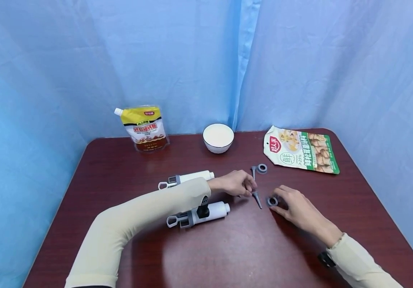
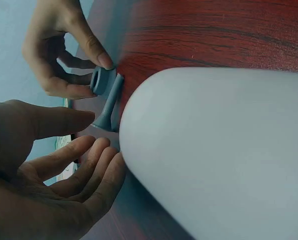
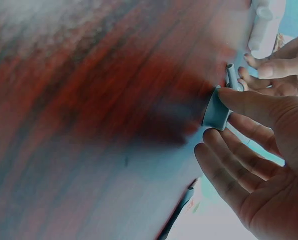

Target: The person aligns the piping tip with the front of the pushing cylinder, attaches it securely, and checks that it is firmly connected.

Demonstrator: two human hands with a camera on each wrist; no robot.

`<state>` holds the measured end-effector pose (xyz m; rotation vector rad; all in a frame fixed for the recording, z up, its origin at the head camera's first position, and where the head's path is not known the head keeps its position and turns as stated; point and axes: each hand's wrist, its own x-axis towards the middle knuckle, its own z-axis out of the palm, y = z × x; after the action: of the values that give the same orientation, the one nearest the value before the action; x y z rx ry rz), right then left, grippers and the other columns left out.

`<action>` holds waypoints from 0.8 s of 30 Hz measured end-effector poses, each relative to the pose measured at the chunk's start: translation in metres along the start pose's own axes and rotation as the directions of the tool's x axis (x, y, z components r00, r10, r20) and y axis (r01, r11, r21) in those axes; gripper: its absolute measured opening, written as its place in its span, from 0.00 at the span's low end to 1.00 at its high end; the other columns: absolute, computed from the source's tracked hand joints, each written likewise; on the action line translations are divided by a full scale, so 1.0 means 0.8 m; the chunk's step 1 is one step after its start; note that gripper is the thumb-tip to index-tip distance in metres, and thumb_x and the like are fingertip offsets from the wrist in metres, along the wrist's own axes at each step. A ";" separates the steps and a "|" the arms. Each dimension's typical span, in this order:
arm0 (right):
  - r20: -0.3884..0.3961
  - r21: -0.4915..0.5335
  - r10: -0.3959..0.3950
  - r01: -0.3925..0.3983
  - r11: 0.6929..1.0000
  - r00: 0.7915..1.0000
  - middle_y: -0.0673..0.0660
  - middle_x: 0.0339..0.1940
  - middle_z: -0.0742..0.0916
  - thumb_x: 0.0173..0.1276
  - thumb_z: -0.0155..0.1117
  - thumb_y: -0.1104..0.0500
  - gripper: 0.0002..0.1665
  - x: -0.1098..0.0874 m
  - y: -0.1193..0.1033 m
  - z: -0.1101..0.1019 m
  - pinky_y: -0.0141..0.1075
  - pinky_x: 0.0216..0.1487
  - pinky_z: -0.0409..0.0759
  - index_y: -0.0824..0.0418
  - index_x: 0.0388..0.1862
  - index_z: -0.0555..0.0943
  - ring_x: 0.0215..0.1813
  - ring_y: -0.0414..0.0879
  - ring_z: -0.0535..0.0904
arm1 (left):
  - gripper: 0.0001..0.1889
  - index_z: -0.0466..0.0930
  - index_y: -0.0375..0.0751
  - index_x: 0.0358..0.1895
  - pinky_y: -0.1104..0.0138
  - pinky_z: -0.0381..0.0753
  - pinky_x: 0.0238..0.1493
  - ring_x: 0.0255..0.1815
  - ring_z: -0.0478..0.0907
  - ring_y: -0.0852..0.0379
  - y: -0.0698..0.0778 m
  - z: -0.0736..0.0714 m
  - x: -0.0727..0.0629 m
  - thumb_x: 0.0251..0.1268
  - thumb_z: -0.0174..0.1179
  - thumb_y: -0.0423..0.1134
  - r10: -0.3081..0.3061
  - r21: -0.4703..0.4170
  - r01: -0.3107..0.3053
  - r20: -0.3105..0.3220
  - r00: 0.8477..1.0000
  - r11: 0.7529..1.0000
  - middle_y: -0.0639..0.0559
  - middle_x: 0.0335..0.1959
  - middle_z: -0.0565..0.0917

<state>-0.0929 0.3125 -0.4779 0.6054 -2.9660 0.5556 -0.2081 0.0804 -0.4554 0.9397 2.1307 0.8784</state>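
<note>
My right hand pinches a grey ring-shaped collar between thumb and fingers, low over the dark red table. Left of it, my left hand reaches to the wide end of a grey tapered nozzle. In the left wrist view, the left thumb and fingers stand apart right at the flared end of that nozzle. A second grey nozzle and another grey ring lie just beyond the left fingers. The right wrist view shows the collar held under the right thumb.
Two white syringe-like tubes with looped handles, a near one and a farther one, lie around the left forearm. At the back stand a capped pouch and a white bowl. A flat food packet lies back right.
</note>
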 end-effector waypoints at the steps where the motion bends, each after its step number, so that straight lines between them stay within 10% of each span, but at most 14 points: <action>1: 0.000 0.005 -0.001 0.001 1.000 1.000 0.47 0.37 0.84 0.61 0.80 0.60 0.15 0.000 0.000 0.000 0.37 0.40 0.82 0.55 0.43 0.84 0.38 0.38 0.81 | 0.17 0.85 0.37 0.59 0.78 0.78 0.36 0.35 0.81 0.68 0.001 0.002 0.001 0.68 0.67 0.30 0.002 0.012 -0.002 -0.004 1.000 1.000 0.46 0.43 0.91; 24: -0.009 0.011 0.011 -0.011 1.000 1.000 0.46 0.35 0.83 0.60 0.81 0.61 0.15 -0.003 -0.007 0.002 0.34 0.37 0.79 0.55 0.43 0.83 0.36 0.38 0.79 | 0.10 0.92 0.39 0.44 0.82 0.74 0.34 0.30 0.80 0.72 0.011 0.009 0.014 0.60 0.72 0.30 0.020 0.181 -0.016 -0.023 1.000 0.983 0.49 0.37 0.94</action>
<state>-0.0880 0.3077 -0.4780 0.5869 -2.9615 0.5749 -0.2055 0.0964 -0.4561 1.0446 2.2552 0.7168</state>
